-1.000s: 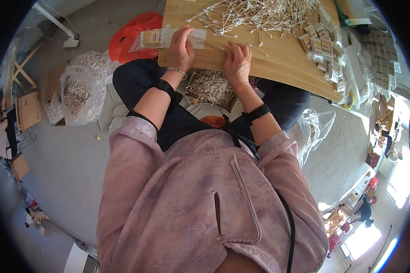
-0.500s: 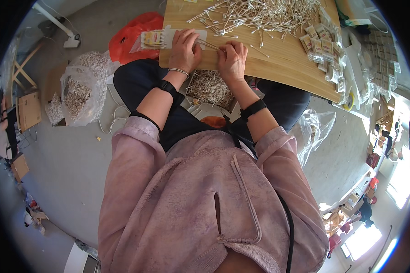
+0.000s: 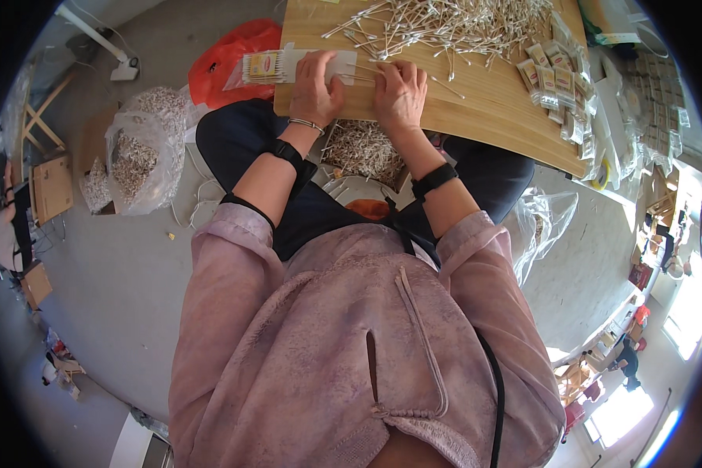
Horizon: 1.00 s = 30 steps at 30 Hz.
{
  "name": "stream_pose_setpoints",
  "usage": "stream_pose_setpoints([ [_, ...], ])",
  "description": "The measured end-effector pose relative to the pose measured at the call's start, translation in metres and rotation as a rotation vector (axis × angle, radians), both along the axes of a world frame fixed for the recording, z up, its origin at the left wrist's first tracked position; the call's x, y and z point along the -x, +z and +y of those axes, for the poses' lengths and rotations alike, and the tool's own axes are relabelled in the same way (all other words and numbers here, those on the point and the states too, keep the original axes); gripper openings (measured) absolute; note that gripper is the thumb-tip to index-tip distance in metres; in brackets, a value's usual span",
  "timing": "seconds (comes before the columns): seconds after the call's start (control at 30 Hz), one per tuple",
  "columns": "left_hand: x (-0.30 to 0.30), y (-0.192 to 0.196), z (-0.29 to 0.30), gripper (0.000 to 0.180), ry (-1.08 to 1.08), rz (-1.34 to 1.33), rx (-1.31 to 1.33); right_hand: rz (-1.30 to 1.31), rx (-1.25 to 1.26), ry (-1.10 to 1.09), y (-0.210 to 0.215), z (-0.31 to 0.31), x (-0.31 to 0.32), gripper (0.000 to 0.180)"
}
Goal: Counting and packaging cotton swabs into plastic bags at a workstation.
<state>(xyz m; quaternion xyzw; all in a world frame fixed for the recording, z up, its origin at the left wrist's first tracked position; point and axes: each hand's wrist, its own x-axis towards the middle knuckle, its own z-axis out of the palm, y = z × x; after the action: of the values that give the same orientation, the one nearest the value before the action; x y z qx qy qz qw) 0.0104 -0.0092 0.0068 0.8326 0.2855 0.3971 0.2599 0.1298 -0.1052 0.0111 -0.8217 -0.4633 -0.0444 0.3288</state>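
Observation:
My left hand [image 3: 317,87] rests at the table's near edge over a white strip [image 3: 343,61], fingers bent and closed; what they hold is hidden. Beside it, my right hand [image 3: 401,92] is closed, pinching the ends of a few thin cotton swabs [image 3: 359,77]. The sticks span the gap between both hands, lying over the strip. Left of my left hand, a clear pack of cotton swabs [image 3: 264,67] with a yellow and red label lies at the strip's end. A large loose heap of swabs [image 3: 460,27] spreads beyond my hands.
Small labelled packs [image 3: 555,76] pile up at the wooden table's [image 3: 491,109] right side. Between my knees sits a box of swabs [image 3: 363,148]. A red plastic bag [image 3: 230,66] and a clear bag of swabs [image 3: 136,160] are on the left. Another person [image 3: 6,230] is far left.
My right hand has shifted slightly away from me, its fingers reaching a little farther over the table. The swabs between the hands now lie differently. My left hand stays almost in place.

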Motion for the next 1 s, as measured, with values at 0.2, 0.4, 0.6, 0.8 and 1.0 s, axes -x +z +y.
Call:
stream_pose_setpoints([
  [0.2,0.002,-0.002,0.003,0.038,0.034,-0.020,0.025,-0.118,0.064,0.176,0.004,-0.007,0.025,0.029],
  [0.4,0.002,-0.005,0.008,0.027,-0.011,0.045,-0.090,-0.106,0.042,0.252,-0.001,-0.020,0.024,0.030],
  [0.6,-0.003,0.000,0.006,0.024,-0.030,0.097,-0.113,-0.070,-0.003,0.288,0.002,-0.029,0.018,0.034],
  [0.8,-0.001,-0.002,0.004,0.022,-0.008,0.235,-0.167,0.005,-0.071,0.422,0.007,-0.047,0.014,0.021],
  [1.0,-0.001,-0.007,0.006,0.013,-0.001,0.190,-0.133,0.006,-0.127,0.294,0.007,-0.030,-0.014,0.017],
])
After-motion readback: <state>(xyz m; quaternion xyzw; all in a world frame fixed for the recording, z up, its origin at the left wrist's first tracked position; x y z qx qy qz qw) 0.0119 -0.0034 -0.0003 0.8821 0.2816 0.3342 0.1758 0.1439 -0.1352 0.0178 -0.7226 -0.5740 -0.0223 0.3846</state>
